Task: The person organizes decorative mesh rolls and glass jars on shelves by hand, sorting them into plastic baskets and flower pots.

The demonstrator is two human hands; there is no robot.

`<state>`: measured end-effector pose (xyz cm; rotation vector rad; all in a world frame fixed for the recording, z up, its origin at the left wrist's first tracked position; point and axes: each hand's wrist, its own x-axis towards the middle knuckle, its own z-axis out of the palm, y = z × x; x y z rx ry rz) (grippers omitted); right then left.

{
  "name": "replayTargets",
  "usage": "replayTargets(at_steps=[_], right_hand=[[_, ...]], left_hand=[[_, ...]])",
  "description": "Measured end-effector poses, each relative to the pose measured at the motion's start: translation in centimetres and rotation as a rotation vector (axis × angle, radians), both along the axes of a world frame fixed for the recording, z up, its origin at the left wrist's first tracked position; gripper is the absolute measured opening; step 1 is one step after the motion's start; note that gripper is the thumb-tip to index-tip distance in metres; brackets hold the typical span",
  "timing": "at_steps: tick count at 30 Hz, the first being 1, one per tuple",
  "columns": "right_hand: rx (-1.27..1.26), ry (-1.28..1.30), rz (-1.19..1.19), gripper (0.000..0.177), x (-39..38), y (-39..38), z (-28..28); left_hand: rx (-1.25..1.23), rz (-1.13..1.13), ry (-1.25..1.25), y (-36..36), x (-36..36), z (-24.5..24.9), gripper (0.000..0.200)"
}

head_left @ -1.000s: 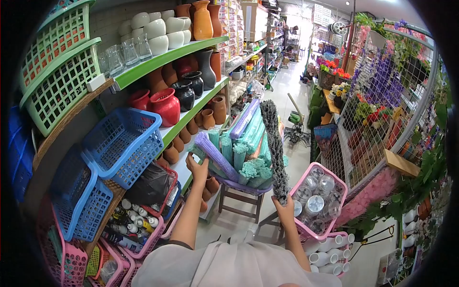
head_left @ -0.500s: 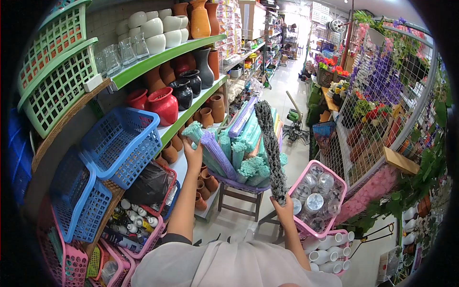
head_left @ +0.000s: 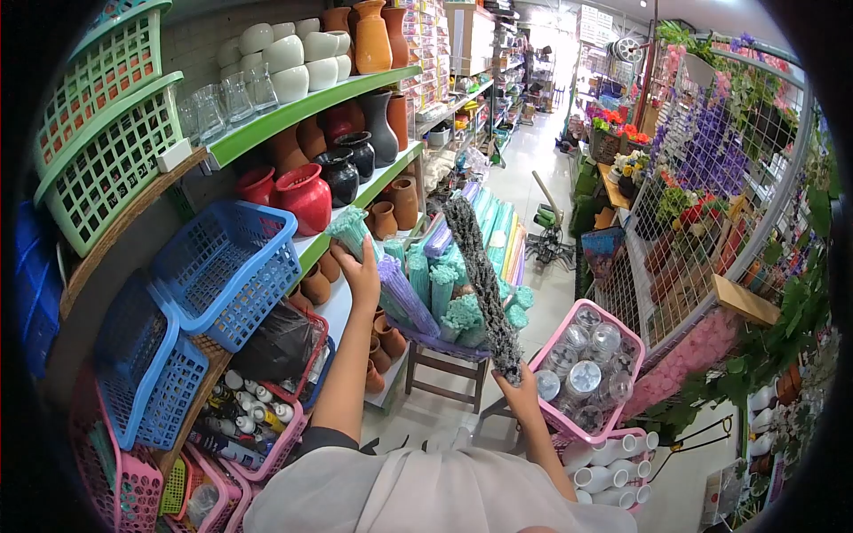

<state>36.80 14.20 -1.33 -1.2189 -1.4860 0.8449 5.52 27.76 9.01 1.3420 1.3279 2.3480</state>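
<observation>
While the right hand [head_left: 520, 389] is closed around the lower end of a long grey fuzzy stick [head_left: 480, 275], holding it upright just beside the pink basket [head_left: 616, 323] of clear jars, the left hand [head_left: 362, 274] is clamped on 1 mint-green bundle [head_left: 348, 227], raised above the heap of bundles [head_left: 449, 298] on the wooden stool [head_left: 444, 371]. That heap looks loosely stacked, so a snag could spill neighbours to the floor. Beyond the left hand, clay pots [head_left: 384, 219] and a red vase [head_left: 305, 195] stand near; a wide swing risks knocking them.

grey-speckled duster [head_left: 480, 284]; teal bundle [head_left: 348, 229]; blue mesh basket [head_left: 233, 266]; pink crate [head_left: 582, 369].
</observation>
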Motion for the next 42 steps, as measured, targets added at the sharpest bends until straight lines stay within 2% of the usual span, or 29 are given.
replayTargets(at_steps=[4, 6, 8, 10, 12, 15, 18, 22, 27, 28, 31, 34, 38, 40, 42], right_hand=[[-0.01, -0.017, -0.031, 0.034, 0.3, 0.1, -0.3], [-0.021, -0.003, -0.023, 0.034, 0.4, 0.1, -0.1], [-0.016, 0.001, -0.02, 0.034, 0.5, 0.1, -0.1], [-0.01, 0.005, -0.014, 0.034, 0.6, 0.1, -0.1], [-0.001, 0.021, -0.009, 0.033, 0.7, 0.3, -0.4], [-0.018, 0.006, -0.023, 0.034, 0.7, 0.2, -0.1], [-0.048, 0.0, -0.031, 0.034, 0.6, 0.2, -0.1], [-0.036, 0.019, -0.031, 0.033, 0.2, 0.2, -0.1], [0.008, 0.034, -0.058, 0.035, -0.2, 0.3, 0.0], [0.041, 0.026, -0.076, 0.035, -0.4, 0.3, 0.3], [0.073, 0.051, -0.049, 0.035, -1.4, 0.0, 2.3], [0.099, 0.106, 0.001, 0.036, -3.0, -0.1, 3.3], [0.141, 0.041, 0.127, 0.037, -6.1, -0.6, 4.3], [0.102, 0.097, 0.223, 0.041, -8.3, -1.2, 4.6], [0.078, 0.093, 0.281, 0.045, -10.2, -2.3, 5.1]], left_hand=[[-0.057, 0.023, 0.046, 0.3, 1.0, -0.5, 0.059], [-0.098, 0.122, 0.156, 0.6, 1.4, -1.1, 0.062], [-0.093, 0.08, 0.133, 0.5, 1.9, -1.3, 0.063], [-0.209, -0.052, 0.105, 0.6, 2.0, -1.6, 0.08], [-0.201, -0.038, 0.112, 0.7, 2.3, -1.7, 0.08], [-0.16, -0.174, 0.051, 1.0, 1.6, -0.9, 0.08], [0.053, -0.174, -0.08, 1.4, 0.0, 0.4, 0.052], [0.174, -0.109, -0.172, -3.2, -0.7, 6.4, 0.048], [0.452, -0.025, -0.14, -7.9, -2.0, 8.8, 0.044], [0.422, 0.033, -0.083, -8.5, -2.9, 8.2, 0.05], [0.417, 0.04, -0.135, -10.4, -3.9, 6.8, 0.049], [0.376, 0.057, -0.239, -12.5, -4.2, 6.5, 0.046], [0.318, 0.071, -0.366, -14.7, -5.0, 5.9, 0.048], [0.214, -0.236, -0.445, -15.7, -5.8, 4.0, 0.045], [0.172, -0.415, -0.64, -16.6, -5.6, 2.9, 0.044]])
